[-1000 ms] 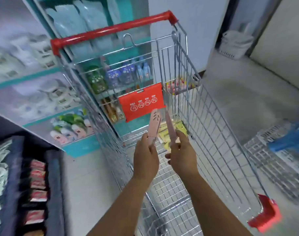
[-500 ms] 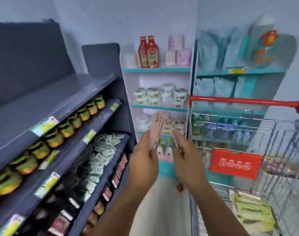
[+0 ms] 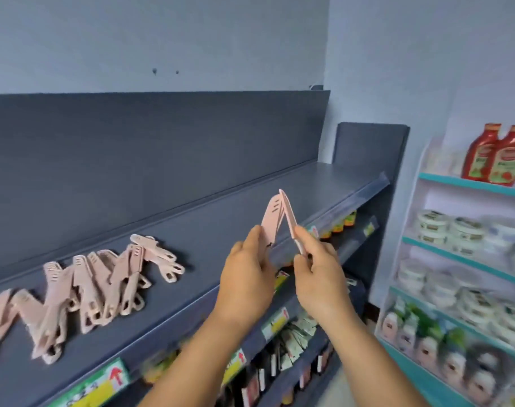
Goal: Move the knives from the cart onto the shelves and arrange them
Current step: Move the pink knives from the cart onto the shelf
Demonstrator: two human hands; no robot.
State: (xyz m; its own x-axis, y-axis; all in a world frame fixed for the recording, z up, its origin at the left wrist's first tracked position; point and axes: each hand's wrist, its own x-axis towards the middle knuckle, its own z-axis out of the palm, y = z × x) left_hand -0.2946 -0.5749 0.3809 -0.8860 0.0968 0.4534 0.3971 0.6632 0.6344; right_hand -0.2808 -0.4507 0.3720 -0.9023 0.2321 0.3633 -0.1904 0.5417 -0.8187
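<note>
- The left hand (image 3: 246,277) is pinching the handle end of 1 flat pink plastic knife (image 3: 270,220), its thumb and fingers curled round the lower part.
- The right hand (image 3: 319,277) is pinching a 2nd slim pink plastic knife (image 3: 291,221) by its lower end, fingers folded round it.
- Both knives are pointing upward and leaning toward each other, tips touching or nearly so, forming a peak above the front edge of the shelf.
- The long dark grey top shelf (image 3: 209,224) is running from the lower left toward the far right, with a matching grey back panel (image 3: 150,148) rising behind it.
- A row of pink plastic knives (image 3: 97,286) is lying on the left part of that shelf, overlapping one another in a zigzag; it is well apart from the hands.
- Yellow and green price labels (image 3: 94,386) are sitting along the shelf's front strip.
- Lower grey shelves (image 3: 294,345) are holding small packets and jars, blurred.
- A pale blue-grey wall (image 3: 162,39) is standing above the panel.
- At the right, a white rack with teal shelf edges (image 3: 467,183) is carrying 2 red sauce bottles (image 3: 497,155) on top and white tubs (image 3: 450,227) beneath.
</note>
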